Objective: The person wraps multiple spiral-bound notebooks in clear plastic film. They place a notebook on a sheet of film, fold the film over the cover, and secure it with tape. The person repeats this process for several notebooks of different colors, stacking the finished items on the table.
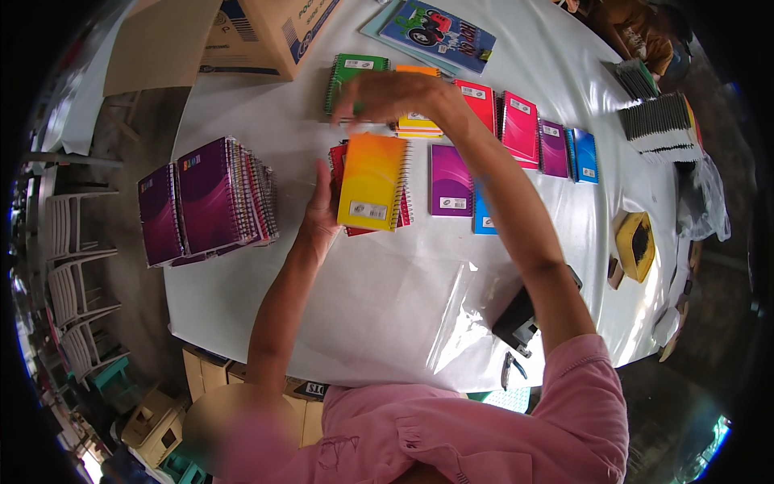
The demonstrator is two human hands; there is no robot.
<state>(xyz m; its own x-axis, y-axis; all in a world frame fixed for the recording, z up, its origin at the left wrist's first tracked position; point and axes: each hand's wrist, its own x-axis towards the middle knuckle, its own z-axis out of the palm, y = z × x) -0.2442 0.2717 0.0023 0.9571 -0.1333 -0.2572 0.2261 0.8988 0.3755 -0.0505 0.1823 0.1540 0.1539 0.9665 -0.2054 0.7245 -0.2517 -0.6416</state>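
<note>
My left hand (pixel 324 206) grips the left edge of a yellow-orange spiral notebook (pixel 372 177), thumb up along its side. Red notebooks (pixel 337 161) show beneath it, turned at a slight angle. Above them my right hand (pixel 387 95) hovers, blurred, its fingers bent down and apart with nothing visible in them. Partly behind those fingers lies a green spiral notebook (pixel 360 63). The right wrist covers part of a yellow notebook stack (pixel 419 129). To the right of the held notebook are a purple notebook (pixel 451 181) and a blue one (pixel 484 216), partly hidden by my right forearm.
Purple spiral notebooks (pixel 211 194) are stacked at the left. Red, pink (pixel 520 129), purple and blue (pixel 584 153) notebooks line the right side. An open cardboard box (pixel 258 40) stands at the back left. A black stapler-like device (pixel 520 319) and a yellow container (pixel 637 246) sit at the right.
</note>
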